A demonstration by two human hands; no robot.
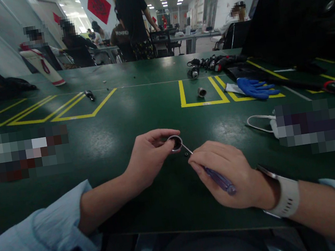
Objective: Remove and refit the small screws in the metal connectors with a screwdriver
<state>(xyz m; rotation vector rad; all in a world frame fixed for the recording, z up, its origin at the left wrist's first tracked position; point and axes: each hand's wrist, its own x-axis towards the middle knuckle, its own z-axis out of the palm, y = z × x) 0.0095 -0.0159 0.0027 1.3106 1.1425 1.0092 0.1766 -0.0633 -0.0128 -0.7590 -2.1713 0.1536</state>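
My left hand (151, 155) is closed on a round metal ring-like part (176, 148), its dark hollow turned up toward me. The thumb lies over the ring's near rim. A screwdriver with a translucent purple handle (220, 179) is gripped in my right hand (224, 169). Its thin shaft (186, 148) points up and left, and the tip meets the ring's right edge; whether it touches a screw there I cannot make out. Just below the ring, a tiny dark nut-like piece (186, 154) lies on the table.
On the green table (100, 139), a metal collar (202, 92) stands inside yellow tape at right. A small black part (89, 95) lies by the left tape. Farther right are a blue glove (258, 87), black cabled parts (208, 64) and a white cable loop (260, 124). Several people are behind.
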